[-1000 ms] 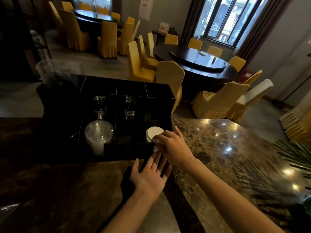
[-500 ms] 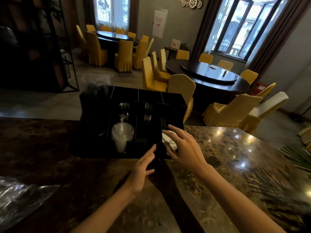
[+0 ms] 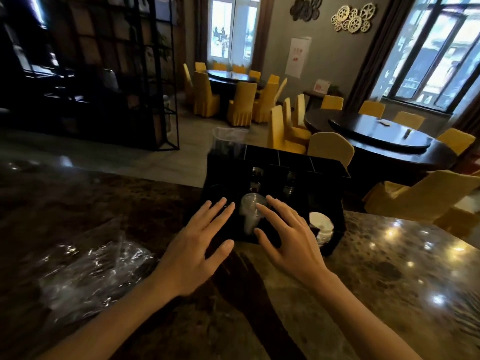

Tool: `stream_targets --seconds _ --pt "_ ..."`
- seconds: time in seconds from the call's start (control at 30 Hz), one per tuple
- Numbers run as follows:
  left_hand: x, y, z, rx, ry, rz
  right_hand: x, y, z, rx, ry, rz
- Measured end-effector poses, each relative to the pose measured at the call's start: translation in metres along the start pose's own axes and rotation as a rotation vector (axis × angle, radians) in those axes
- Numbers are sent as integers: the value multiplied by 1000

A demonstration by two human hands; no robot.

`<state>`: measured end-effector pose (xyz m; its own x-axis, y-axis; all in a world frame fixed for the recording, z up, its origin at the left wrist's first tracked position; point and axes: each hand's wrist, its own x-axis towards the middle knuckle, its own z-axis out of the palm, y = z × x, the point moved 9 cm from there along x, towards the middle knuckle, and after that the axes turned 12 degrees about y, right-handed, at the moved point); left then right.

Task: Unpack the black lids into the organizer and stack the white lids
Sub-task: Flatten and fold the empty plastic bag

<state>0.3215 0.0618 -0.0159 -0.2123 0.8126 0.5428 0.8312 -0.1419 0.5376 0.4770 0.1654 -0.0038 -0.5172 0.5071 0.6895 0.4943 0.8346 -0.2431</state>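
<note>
Both my left hand (image 3: 197, 245) and right hand (image 3: 288, 237) are spread, holding nothing. White lids (image 3: 320, 224) sit in the organizer's (image 3: 335, 178) front right compartment; presumably light, thin, best pinched by the rim.

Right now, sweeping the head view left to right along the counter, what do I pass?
Crumpled plastic bag → left hand → clear lids in the organizer → right hand → white lids.

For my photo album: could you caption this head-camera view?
Two open hands, left and right, hover at a black organizer holding white lids on a marble counter.
</note>
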Motion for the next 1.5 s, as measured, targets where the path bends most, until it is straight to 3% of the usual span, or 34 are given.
stream_targets --seconds 0.43,0.67,0.87,1.1,1.27,1.5 --pt "-80 -102 -138 461 -40 -26 -8 -128 92 95 -107 -33" --pt "-131 -160 -174 554 -143 -86 -31 -184 130 186 -201 -29" --pt "-156 -191 -181 515 -198 -81 -53 -211 154 227 -242 23" --pt "-162 -208 -171 461 -322 91 -58 -224 170 249 -214 93" --pt "-153 -213 -174 390 -298 185 -52 -230 176 254 -177 142" --pt "-136 -222 -187 162 -194 18 -34 -222 182 365 -70 408"
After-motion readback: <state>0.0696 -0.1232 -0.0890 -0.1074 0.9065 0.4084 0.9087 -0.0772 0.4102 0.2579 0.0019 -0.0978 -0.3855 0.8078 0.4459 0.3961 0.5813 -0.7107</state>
